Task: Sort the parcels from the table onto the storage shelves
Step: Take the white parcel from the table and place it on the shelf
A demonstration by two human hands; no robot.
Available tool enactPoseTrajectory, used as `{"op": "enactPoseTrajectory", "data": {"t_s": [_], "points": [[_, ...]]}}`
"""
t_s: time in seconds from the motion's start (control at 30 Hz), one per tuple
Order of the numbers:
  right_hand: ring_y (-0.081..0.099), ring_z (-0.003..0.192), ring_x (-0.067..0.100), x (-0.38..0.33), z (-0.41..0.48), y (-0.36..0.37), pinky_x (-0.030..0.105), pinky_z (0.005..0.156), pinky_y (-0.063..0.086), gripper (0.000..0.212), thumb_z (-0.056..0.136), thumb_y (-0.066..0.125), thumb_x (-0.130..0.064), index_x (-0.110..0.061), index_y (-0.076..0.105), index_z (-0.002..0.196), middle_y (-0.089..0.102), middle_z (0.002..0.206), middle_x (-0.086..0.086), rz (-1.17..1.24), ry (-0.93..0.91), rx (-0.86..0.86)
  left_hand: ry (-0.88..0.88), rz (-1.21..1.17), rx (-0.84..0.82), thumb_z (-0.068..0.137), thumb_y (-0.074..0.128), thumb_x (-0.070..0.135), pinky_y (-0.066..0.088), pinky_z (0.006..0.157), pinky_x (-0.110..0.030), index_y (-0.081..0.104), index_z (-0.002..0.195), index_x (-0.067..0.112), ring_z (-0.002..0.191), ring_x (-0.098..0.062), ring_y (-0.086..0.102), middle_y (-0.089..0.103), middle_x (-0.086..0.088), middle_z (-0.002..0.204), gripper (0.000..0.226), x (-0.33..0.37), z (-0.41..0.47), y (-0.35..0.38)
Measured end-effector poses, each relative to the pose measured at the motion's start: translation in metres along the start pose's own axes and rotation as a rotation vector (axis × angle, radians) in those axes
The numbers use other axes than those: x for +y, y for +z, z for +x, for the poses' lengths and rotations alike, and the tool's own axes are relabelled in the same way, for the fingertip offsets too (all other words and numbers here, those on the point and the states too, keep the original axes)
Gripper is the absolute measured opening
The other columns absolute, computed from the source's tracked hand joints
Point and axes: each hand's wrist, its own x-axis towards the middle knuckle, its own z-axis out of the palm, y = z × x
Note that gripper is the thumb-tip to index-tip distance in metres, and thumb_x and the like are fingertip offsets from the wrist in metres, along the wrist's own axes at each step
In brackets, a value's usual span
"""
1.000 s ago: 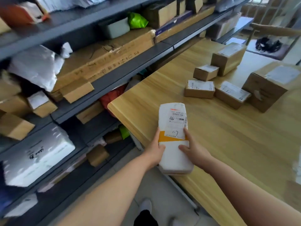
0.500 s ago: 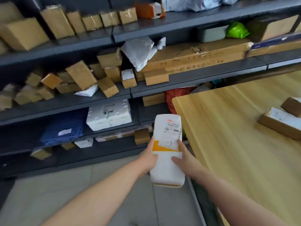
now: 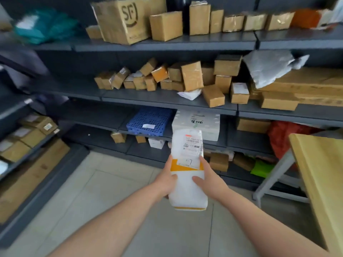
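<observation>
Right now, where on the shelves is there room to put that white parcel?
The white parcel could go left of the blue crate, where the shelf is bare, or one shelf up, left of the small brown boxes. A narrower gap lies right of the white foam box. The boxes themselves are crowded.

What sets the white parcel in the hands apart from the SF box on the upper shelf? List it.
The white parcel is white with an orange band; the SF box is brown cardboard with a printed logo. The white parcel is slim and long; the SF box is bulky. The left hand and right hand hold the white parcel in the air; the SF box rests on the upper shelf.
</observation>
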Motion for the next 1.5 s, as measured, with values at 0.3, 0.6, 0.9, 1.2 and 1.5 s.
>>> {"op": "enactPoseTrajectory", "data": {"t_s": [0.3, 0.6, 0.9, 1.2, 1.5], "points": [[0.053, 0.121, 0.023, -0.135, 0.058, 0.106, 0.038, 0.100, 0.043, 0.077, 0.094, 0.056, -0.031, -0.039, 0.005, 0.151, 0.047, 0.143, -0.004, -0.048, -0.138, -0.101, 0.022, -0.130, 0.154, 0.090, 0.031, 0.015, 0.059, 0.070, -0.040, 0.021, 0.108, 0.076, 0.095, -0.016, 0.061, 0.060, 0.013, 0.111, 0.064, -0.061, -0.005, -0.163], [0.054, 0.115, 0.017, -0.245, 0.105, 0.193, 0.042, 0.099, 0.046, 0.076, 0.092, 0.059, -0.030, -0.040, 0.011, 0.150, 0.049, 0.139, -0.008, 0.002, -0.314, -0.211, -0.022, -0.219, 0.335, 0.095, 0.030, 0.014, 0.056, 0.057, -0.033, 0.018, 0.121, 0.068, 0.094, -0.013, 0.059, 0.056, 0.013, 0.115, 0.061, -0.104, -0.014, -0.289], [0.057, 0.112, 0.018, -0.325, 0.179, 0.245, 0.045, 0.093, 0.052, 0.076, 0.092, 0.059, -0.033, -0.047, 0.010, 0.148, 0.048, 0.140, -0.009, -0.064, -0.392, -0.404, -0.119, -0.339, 0.527, 0.099, 0.032, 0.013, 0.059, 0.073, -0.048, 0.019, 0.140, 0.057, 0.101, -0.019, 0.059, 0.056, 0.007, 0.125, 0.062, -0.123, 0.003, -0.365], [0.056, 0.113, 0.017, -0.397, 0.287, 0.275, 0.045, 0.092, 0.052, 0.076, 0.092, 0.057, -0.031, -0.044, 0.008, 0.150, 0.049, 0.139, -0.009, -0.103, -0.456, -0.606, -0.248, -0.427, 0.649, 0.100, 0.035, 0.020, 0.059, 0.071, -0.050, 0.006, 0.145, 0.056, 0.101, -0.019, 0.060, 0.055, 0.006, 0.125, 0.064, -0.118, 0.078, -0.440], [0.057, 0.112, 0.020, -0.454, 0.361, 0.304, 0.043, 0.094, 0.049, 0.072, 0.092, 0.057, -0.029, -0.042, 0.016, 0.149, 0.052, 0.136, -0.005, -0.208, -0.542, -0.705, -0.341, -0.502, 0.785, 0.099, 0.033, 0.018, 0.059, 0.073, -0.052, 0.013, 0.143, 0.056, 0.106, -0.026, 0.060, 0.055, 0.003, 0.127, 0.061, -0.116, 0.127, -0.490]]}}
